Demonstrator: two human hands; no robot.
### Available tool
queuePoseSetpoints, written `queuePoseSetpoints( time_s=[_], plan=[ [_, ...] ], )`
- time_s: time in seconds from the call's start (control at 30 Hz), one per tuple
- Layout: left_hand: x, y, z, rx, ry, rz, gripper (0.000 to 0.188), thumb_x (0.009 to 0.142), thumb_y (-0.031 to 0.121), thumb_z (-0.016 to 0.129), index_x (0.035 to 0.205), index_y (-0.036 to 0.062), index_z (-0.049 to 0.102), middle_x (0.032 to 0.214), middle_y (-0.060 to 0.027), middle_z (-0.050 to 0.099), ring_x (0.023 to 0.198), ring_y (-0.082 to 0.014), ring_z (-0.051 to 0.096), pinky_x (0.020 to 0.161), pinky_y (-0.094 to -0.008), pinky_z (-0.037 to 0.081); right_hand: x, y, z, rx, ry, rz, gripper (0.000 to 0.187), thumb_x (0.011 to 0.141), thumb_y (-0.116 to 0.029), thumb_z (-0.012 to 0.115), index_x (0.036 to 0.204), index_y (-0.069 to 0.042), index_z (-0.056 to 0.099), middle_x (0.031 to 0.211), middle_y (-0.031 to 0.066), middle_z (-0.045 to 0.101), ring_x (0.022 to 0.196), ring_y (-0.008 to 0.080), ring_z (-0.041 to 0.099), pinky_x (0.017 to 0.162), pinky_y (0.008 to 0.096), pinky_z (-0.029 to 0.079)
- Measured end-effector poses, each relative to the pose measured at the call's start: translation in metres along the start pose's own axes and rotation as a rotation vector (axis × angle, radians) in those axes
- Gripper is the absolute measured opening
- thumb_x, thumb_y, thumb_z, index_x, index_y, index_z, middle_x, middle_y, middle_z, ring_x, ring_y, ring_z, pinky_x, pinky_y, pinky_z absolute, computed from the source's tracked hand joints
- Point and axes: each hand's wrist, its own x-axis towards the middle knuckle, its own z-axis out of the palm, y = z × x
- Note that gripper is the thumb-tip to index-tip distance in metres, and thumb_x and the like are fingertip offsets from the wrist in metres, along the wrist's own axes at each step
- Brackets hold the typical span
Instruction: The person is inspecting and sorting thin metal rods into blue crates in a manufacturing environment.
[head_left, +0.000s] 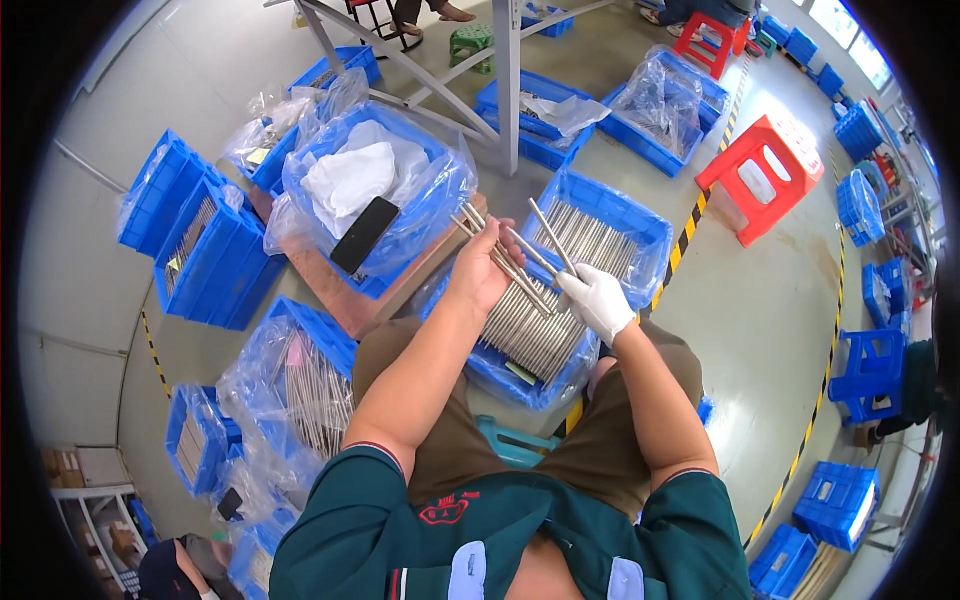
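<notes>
The bare left hand was curled around a small bundle of thin metal rods, which slanted across its palm and stuck out at both ends. Just beside it, the white-gloved right hand pinched one upright-slanting rod near its lower end. A second slanting rod ran between the two hands, its end meeting the gloved fingertips — which hand bore its weight could not be told.

Directly below both grips sat a blue crate lined with clear plastic, with rows of similar rods packed side by side in it. Left of the grips, a black phone lay against white cloth at a second blue crate. Well to the right of the gloved hand stood a red stool; nearer the person's body than either hand — between the knees — was a teal stool.
</notes>
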Motion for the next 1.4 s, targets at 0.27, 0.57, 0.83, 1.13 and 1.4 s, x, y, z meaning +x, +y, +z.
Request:
queuePoseSetpoints(
  time_s=[0.27, 0.57, 0.83, 1.13, 1.4],
  plan=[
    [-0.005, -0.016, 0.014, 0.070, -0.053, -0.065, 0.032, 0.087, 0.033, 0.060, 0.100, 0.0039, 0.057, 0.067, -0.0009, 0.051, 0.063, -0.0134, 0.052, 0.060, -0.0311, 0.045, 0.005, 0.002, 0.006, -0.065, 0.048, -0.040, 0.029, 0.083, -0.023, 0.052, 0.096, 0.001, 0.061, 0.068, 0.0102, 0.062, 0.066, 0.0176, 0.061, 0.063, 0.0301, 0.046],
    [-0.013, -0.034, 0.025, 0.212, -0.097, -0.172, 0.028, 0.088, 0.034, 0.058, 0.100, 0.0080, 0.060, 0.066, 0.0015, 0.050, 0.056, -0.0107, 0.046, 0.053, -0.0273, 0.039, 0.008, -0.001, 0.019, 0.270, 0.190, -0.110, 0.033, 0.082, -0.008, 0.051, 0.115, -0.003, 0.055, 0.076, 0.0105, 0.065, 0.061, 0.0148, 0.064, 0.057, 0.0280, 0.051],
    [-0.024, -0.043, 0.032, 0.398, -0.025, -0.171, 0.022, 0.090, 0.030, 0.055, 0.092, 0.0085, 0.060, 0.065, 0.0032, 0.049, 0.051, -0.0076, 0.041, 0.046, -0.0212, 0.033, 0.016, -0.002, 0.021, 0.308, 0.261, -0.126, 0.036, 0.083, -0.007, 0.049, 0.119, 0.001, 0.051, 0.071, 0.0105, 0.062, 0.050, 0.0151, 0.058, 0.051, 0.0275, 0.050],
    [-0.024, -0.026, 0.029, 0.543, -0.215, -0.269, 0.024, 0.092, 0.029, 0.052, 0.084, 0.0060, 0.057, 0.068, 0.0015, 0.049, 0.054, -0.0069, 0.039, 0.046, -0.0214, 0.034, 0.023, -0.007, -0.019, 0.402, 0.063, 0.083, 0.025, 0.082, -0.029, 0.063, 0.084, -0.003, 0.061, 0.058, 0.0003, 0.051, 0.048, 0.0094, 0.044, 0.046, 0.0245, 0.035],
    [-0.034, -0.046, 0.022, 0.580, -0.272, -0.474, 0.026, 0.092, 0.029, 0.052, 0.084, 0.0052, 0.057, 0.072, 0.0007, 0.049, 0.056, -0.0089, 0.041, 0.050, -0.0225, 0.036, 0.039, 0.005, -0.010, 0.269, 0.254, -0.026, 0.030, 0.079, -0.030, 0.062, 0.074, 0.000, 0.061, 0.063, 0.0074, 0.057, 0.056, 0.0150, 0.051, 0.055, 0.0290, 0.041]
  ],
)
